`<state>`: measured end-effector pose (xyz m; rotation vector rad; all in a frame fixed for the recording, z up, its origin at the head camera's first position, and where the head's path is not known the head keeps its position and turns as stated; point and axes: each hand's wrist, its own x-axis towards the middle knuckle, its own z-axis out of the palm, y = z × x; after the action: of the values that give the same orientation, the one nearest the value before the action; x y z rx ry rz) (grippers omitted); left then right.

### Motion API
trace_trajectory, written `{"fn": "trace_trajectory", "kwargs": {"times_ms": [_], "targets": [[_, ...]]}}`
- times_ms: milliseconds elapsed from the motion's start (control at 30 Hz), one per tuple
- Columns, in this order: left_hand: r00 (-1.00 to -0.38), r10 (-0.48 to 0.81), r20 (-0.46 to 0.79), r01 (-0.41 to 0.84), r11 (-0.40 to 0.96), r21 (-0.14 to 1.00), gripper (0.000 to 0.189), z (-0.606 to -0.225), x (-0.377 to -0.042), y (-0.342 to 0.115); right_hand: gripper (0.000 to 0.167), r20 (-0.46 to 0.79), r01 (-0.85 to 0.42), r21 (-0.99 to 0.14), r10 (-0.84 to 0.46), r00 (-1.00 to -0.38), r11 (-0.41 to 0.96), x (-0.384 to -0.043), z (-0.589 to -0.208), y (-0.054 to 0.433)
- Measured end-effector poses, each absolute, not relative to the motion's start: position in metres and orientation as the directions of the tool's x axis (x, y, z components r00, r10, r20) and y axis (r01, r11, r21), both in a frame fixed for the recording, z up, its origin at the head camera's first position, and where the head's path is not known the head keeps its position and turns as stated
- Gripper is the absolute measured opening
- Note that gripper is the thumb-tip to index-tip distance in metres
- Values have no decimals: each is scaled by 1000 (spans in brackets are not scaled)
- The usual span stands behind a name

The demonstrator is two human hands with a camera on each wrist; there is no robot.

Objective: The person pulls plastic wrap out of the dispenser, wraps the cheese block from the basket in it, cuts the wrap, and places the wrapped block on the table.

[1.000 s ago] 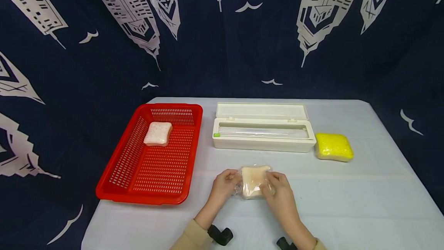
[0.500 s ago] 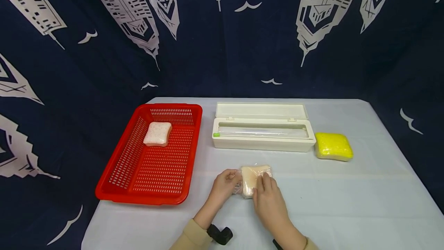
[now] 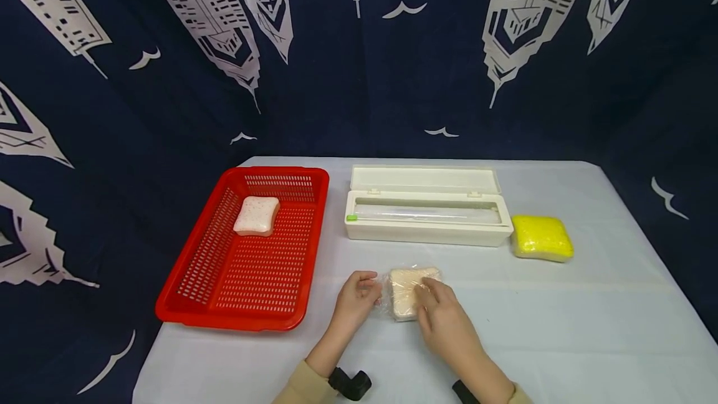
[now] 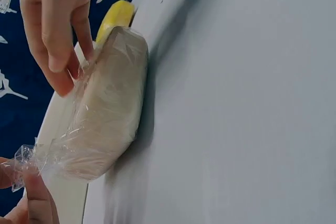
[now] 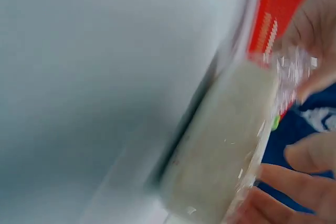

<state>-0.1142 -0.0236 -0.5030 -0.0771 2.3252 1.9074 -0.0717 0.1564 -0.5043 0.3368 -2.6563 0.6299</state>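
A cream block point(image 3: 402, 301), shaped like a slice of bread and covered in clear plastic wrap, is on the white table between the hands. At its left side, my left hand point(image 3: 354, 299) pinches the loose, bunched end of the plastic wrap point(image 4: 26, 160) between thumb and finger. My right hand point(image 3: 445, 324) lies over the block's right part, its fingers loosely bent and their tips at the film on top. In the right wrist view the block point(image 5: 226, 135) shows from its side, its film wrinkled along the upper edge.
To the left stands a red perforated basket point(image 3: 224, 323) containing a pale pink, bread-shaped block point(image 3: 256, 216). Behind the hands is a white cling film box point(image 3: 426, 234), lid raised, roll inside. A yellow wrapped block point(image 3: 541, 239) sits at its right end.
My right hand has moved from the block's right edge onto its top, then slightly back to the right. The left hand has shifted slightly left; the block stays in place.
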Motion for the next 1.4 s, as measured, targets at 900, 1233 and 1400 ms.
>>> {"fn": "trace_trajectory", "kwargs": {"times_ms": [900,1233,1400], "targets": [[-962,264,69,206,537,818,30,-493,-86,29,56,-16,77,-726,95,-995,683,-79,-505,177],[-788,616,-1,490,627,606,54,-506,-56,44,57,-79,98,-744,58,-995,661,-78,-506,181],[-832,554,7,408,603,685,58,-504,-59,39,56,-130,128,-774,43,-991,620,-80,-504,187]]}}
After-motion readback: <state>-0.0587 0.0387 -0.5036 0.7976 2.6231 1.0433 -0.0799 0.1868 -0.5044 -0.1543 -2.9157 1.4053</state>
